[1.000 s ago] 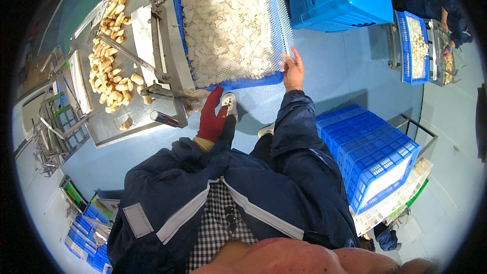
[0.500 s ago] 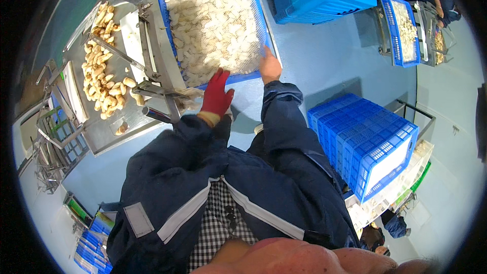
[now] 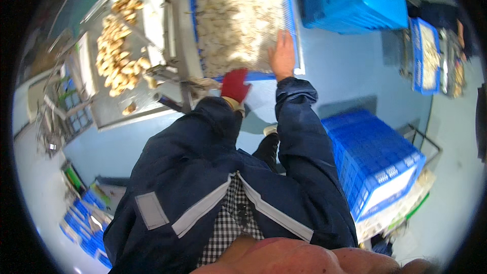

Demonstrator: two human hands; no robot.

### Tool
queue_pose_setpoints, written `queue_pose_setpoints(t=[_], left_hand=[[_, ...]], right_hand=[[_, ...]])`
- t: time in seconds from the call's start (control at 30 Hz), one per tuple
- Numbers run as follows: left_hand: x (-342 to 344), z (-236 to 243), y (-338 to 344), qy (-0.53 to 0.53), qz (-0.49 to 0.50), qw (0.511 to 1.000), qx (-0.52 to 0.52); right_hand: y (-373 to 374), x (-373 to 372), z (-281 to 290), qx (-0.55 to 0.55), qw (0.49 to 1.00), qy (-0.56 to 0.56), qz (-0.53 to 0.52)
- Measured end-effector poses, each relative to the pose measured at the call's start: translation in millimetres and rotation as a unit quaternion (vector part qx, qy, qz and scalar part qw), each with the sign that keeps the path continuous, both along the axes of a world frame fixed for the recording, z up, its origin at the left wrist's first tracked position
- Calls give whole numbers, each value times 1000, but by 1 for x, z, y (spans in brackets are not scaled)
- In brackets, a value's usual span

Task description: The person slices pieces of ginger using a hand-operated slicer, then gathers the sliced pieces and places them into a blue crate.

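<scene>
A blue mesh tray (image 3: 293,15) lies ahead of me, filled with a layer of pale slices (image 3: 238,20) that look like sliced mushroom. My right hand (image 3: 282,57), bare, rests over the slices at the near right corner with its fingers stretched out and apart. At the tray's near rim, my left hand (image 3: 235,85) wears a red glove with a pale cuff. Its fingers reach over the rim onto the slices and its thumb stands apart; slight blur softens them. Neither hand appears to hold anything.
To the left, a metal table (image 3: 109,114) with a frame bears whole tan mushrooms (image 3: 114,56). A blue plastic bin (image 3: 350,0) stands at the far right, and stacked blue crates (image 3: 375,157) at the near right. Beyond, a person's arm (image 3: 460,35) shows beside another blue tray (image 3: 417,61).
My right hand has left the tray's right rim and spread over the slices. My left hand remains at the near rim. The whole view has shifted, with the tray now higher and further right.
</scene>
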State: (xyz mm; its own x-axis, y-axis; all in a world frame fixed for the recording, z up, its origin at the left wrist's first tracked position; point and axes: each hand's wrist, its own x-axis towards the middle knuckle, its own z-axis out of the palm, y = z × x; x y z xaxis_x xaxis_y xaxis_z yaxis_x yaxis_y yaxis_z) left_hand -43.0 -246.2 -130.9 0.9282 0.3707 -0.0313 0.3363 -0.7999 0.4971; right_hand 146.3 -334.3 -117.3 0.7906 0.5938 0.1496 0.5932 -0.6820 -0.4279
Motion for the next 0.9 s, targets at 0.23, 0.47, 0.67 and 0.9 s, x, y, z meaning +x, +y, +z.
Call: queue_pose_setpoints(t=[0.23, 0.47, 0.67, 0.9], left_hand=[[-56, 136, -20, 154, -130, 903, -381], [-147, 249, 74, 165, 108, 821, -535], [-233, 187, 204, -106, 379, 918, -49], [-222, 120, 296, -137, 405, 904, 26]], right_hand=[[6, -41, -54, -57, 995, 81, -20], [71, 73, -1, 33, 995, -92, 20], [87, 67, -65, -108, 992, -16, 57], [60, 87, -29, -25, 993, 78, 88]])
